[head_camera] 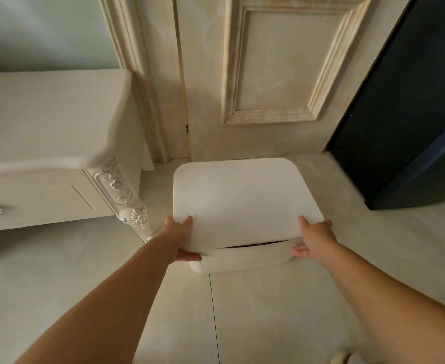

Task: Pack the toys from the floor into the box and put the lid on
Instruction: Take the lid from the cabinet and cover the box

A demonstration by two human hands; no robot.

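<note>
Held white lid [242, 200] over box [242, 260], covering nearly all of box. Lid's near edge sat raised, dark slit above box's front rim. My left hand [179, 239] pinched lid's near left corner, thumb on top, fingers curled beneath. My right hand [313, 240] pinched near right corner likewise. Box stood on floor [268, 311]; door [281, 74] behind box, carved cabinet [45, 153] left of box.

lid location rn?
Head view, centre: the lid is over the box, gap at the near edge, gripped at its near corners by left hand and right hand; door behind, cabinet to its left.
</note>
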